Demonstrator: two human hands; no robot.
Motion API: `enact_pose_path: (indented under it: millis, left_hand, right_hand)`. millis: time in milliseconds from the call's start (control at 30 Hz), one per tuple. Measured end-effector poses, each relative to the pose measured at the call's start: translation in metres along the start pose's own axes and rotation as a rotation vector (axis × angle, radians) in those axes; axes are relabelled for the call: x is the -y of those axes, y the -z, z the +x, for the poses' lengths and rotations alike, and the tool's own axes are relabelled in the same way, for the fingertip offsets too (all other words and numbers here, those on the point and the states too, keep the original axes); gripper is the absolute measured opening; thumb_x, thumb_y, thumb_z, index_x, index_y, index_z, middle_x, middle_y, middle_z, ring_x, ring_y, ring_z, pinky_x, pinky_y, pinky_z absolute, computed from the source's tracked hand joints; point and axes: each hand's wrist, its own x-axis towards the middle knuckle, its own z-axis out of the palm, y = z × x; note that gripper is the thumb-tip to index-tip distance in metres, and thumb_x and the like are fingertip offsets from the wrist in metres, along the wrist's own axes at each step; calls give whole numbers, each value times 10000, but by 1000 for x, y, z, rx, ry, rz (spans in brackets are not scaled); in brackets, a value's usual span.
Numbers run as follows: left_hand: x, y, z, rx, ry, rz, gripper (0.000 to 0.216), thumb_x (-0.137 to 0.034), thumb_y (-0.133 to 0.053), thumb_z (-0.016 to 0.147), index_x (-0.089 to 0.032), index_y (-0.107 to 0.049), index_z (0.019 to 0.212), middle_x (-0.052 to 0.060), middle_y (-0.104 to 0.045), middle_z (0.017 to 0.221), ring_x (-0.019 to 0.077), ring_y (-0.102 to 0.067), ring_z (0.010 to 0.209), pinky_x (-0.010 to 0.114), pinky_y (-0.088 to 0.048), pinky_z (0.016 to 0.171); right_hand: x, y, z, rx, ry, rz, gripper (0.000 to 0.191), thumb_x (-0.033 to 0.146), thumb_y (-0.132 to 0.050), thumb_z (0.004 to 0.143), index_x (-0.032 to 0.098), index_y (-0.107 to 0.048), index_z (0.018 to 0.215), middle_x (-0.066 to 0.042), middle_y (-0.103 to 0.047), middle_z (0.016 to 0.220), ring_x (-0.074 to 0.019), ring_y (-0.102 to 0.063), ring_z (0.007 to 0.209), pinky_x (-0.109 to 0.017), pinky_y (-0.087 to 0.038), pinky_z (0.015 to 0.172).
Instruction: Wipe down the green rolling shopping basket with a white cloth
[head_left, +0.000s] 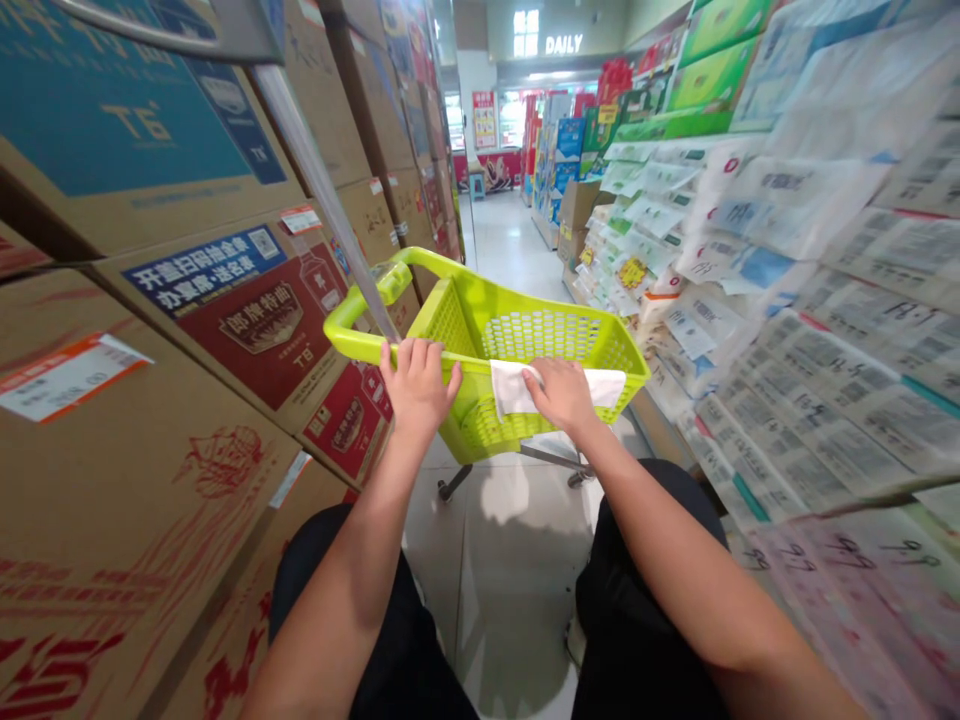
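Note:
In front of my knees stands a lime-green plastic shopping cart [555,318] on metal legs with casters, seen side-on. My left hand [420,385] grips its near upper rim towards the handle end, fingers curled over the edge and thumb to the right. Further right along the same rim, my right hand [561,395] is closed on a white cloth [514,388] and presses it against the cart's side. The cloth drapes over the rim and spreads out on both sides of that hand. My right palm and part of the cloth beneath it are hidden.
Stacked cartons [255,320] wall the left side, close to the cart's handle. A metal pole [322,190] slants down beside them. Piled packs of paper tissue [840,340] line the right. A tiled aisle [510,225] runs ahead to a blue stool [477,183].

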Motion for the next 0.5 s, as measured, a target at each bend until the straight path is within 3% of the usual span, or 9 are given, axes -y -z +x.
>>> enact_pose_path:
  millis: [100, 200, 300, 500]
  left_hand:
    - [-1, 1, 2, 27, 16, -14, 381, -417, -530, 968, -180, -663, 1235, 177, -695, 1258, 381, -535, 1349, 628, -147, 1298]
    - [-7, 0, 5, 29, 36, 15, 372, -393, -512, 977, -162, -657, 1231, 183, -689, 1260, 385, -533, 1341, 624, -151, 1293]
    - [-17, 1, 5, 30, 47, 28, 351, -364, -499, 982, -148, -651, 1213, 193, -684, 1257, 392, -534, 1330, 632, -160, 1282]
    - [-33, 8, 0, 22, 41, -17, 326, -342, -499, 974, -152, -655, 1189, 204, -682, 1251, 398, -531, 1332, 642, -149, 1278]
  right_hand:
    - [-26, 8, -5, 46, -115, -76, 483, 452, -315, 1113, 194, -691, 955, -101, -770, 1027, -265, -642, 1000, -379, -288, 833]
    - [-31, 9, -6, 35, -163, -103, 440, 406, -338, 1099, 184, -687, 949, -112, -767, 1033, -267, -634, 1009, -379, -279, 833]
    - [-10, 2, -3, -11, -139, -77, 381, 413, -383, 1078, 185, -677, 995, -116, -752, 1047, -287, -610, 1039, -391, -286, 862]
    - [58, -18, 8, -158, -14, 66, 343, 444, -433, 1048, 179, -616, 1166, -137, -682, 1175, -312, -535, 1141, -447, -308, 973]
